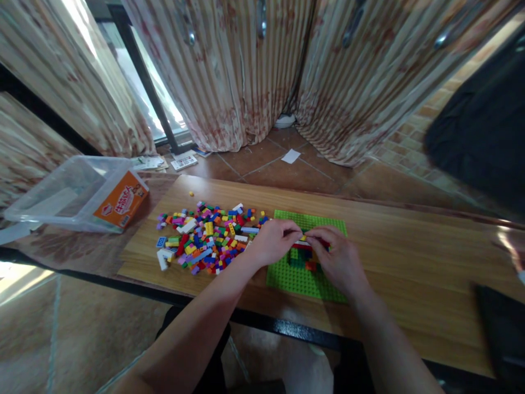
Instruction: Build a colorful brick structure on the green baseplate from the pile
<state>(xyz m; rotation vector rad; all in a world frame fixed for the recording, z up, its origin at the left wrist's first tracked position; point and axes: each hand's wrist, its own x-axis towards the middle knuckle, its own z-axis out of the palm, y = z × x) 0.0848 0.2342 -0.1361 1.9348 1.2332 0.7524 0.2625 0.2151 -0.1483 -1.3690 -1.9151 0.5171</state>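
Observation:
A green studded baseplate (283, 279) lies on the table, and a small build of toy bricks (301, 256) stands on it, with red, white, green and orange parts showing. From the left, my left hand (275, 241) reaches over the plate, its thumb and forefinger pinched at the top of the build. My right hand (338, 256) faces it from the other side, fingers closed on the build's upper right end. A small yellow brick (303, 238) shows between the two sets of fingertips. Fingers cover much of the build, so which hand grips the yellow brick is unclear.
Left of the plate spreads a pile of loose coloured bricks (209, 241). A clear plastic bin (77, 191) with an orange label stands at the table's left end. The wooden tabletop (410, 262) continues rightward to a dark flat object (500, 328). Curtains (246, 82) hang beyond.

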